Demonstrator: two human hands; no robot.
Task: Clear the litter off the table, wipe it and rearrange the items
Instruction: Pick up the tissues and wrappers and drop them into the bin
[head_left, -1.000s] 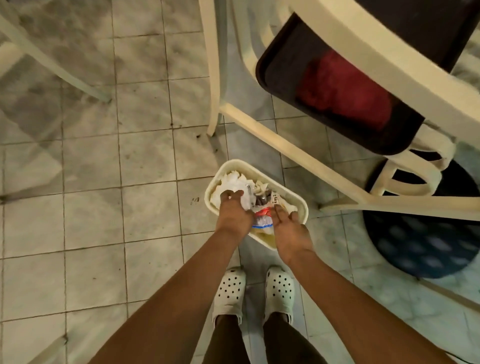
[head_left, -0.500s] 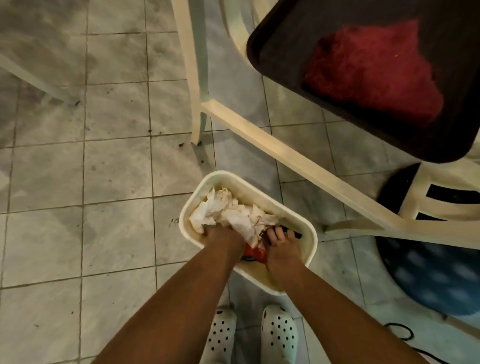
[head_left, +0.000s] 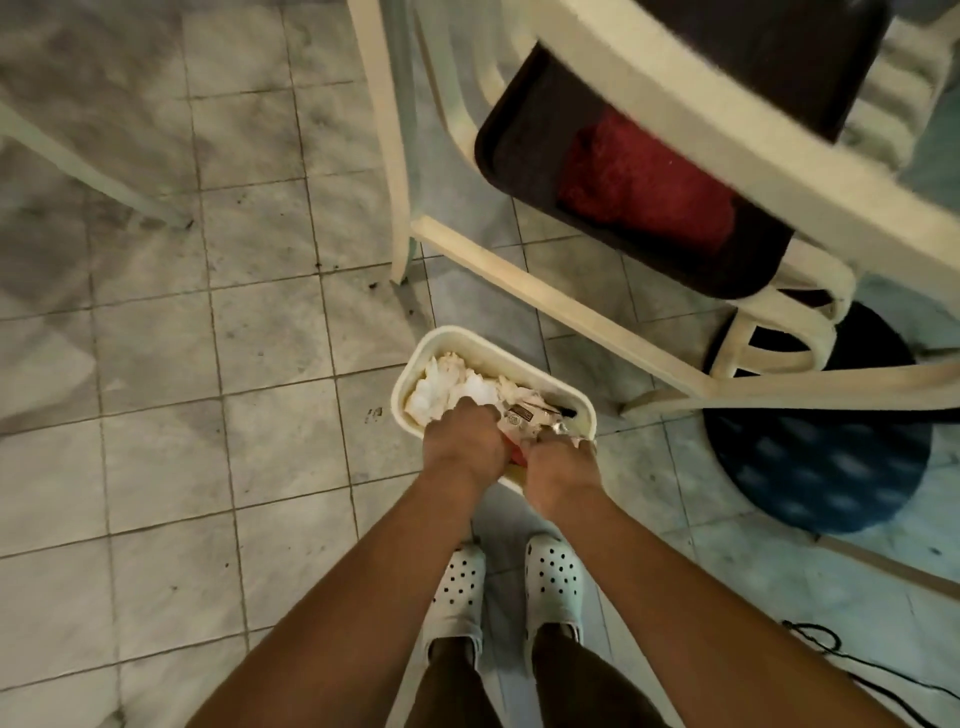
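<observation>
Head view, only one going. Both hands down in the cream bin (head_left: 524, 353) on the tiled floor (head_left: 156, 364), side by side and nearly touching. Left hand (head_left: 464, 448) curled over the white crumpled paper (head_left: 447, 392); right hand (head_left: 563, 467) curled onto a silvery wrapper (head_left: 524, 421) with something red (head_left: 515, 456) peeking out between the two. Fingertips buried in the pile, so can't tell for sure whether gripping or just pressing down. Looks like stuffing the litter in, going by the task.

So the litter: in the bin, heaped about level with the rim. Bin sitting just in front of the white clogs (head_left: 553, 582), beside the foot of a cream plastic chair (head_left: 519, 280).

Stuff that could go sideways from here:
- Pile already at the rim, so letting go probably lets the paper spring back up and spill onto the floor.
- Light bin, pushed on the near side only. Could tip toward the feet.
- Wrapper may cling to the fingers and ride back out.
- Dark tray (head_left: 524, 135) with a red cloth (head_left: 649, 187) overhanging the chair seat right above. Standing up fast could bump it off.
- Black cable (head_left: 852, 660) on the floor at right, trip risk when stepping back.
</observation>
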